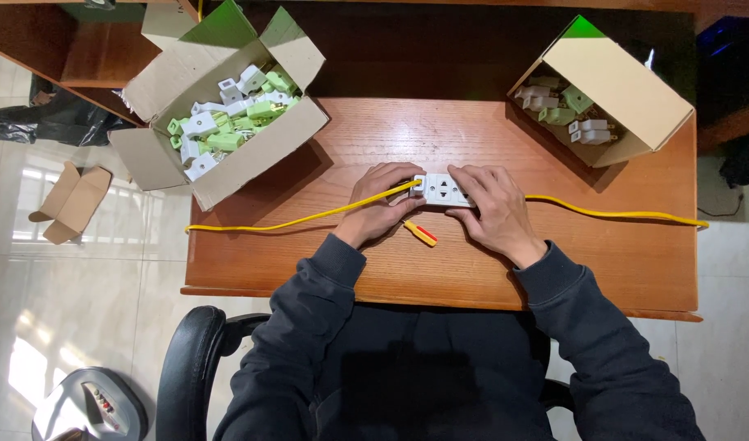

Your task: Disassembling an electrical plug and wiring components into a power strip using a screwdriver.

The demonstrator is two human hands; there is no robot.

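At mid-desk, both hands clamp a white socket block [442, 190]: left hand [380, 204] pinching its yellow cord [309, 218], right hand [493, 208] pressing down; a loose screwdriver [421, 233] beside it could roll off.

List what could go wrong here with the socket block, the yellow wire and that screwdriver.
1. The yellow wire trails off both table edges; a snag could tug the white socket block out from between the left hand and right hand.
2. The small yellow-and-red screwdriver lies loose beside the left hand and might get knocked or rolled off.
3. The left cardboard box overhangs the table corner and could tip, spilling its parts.
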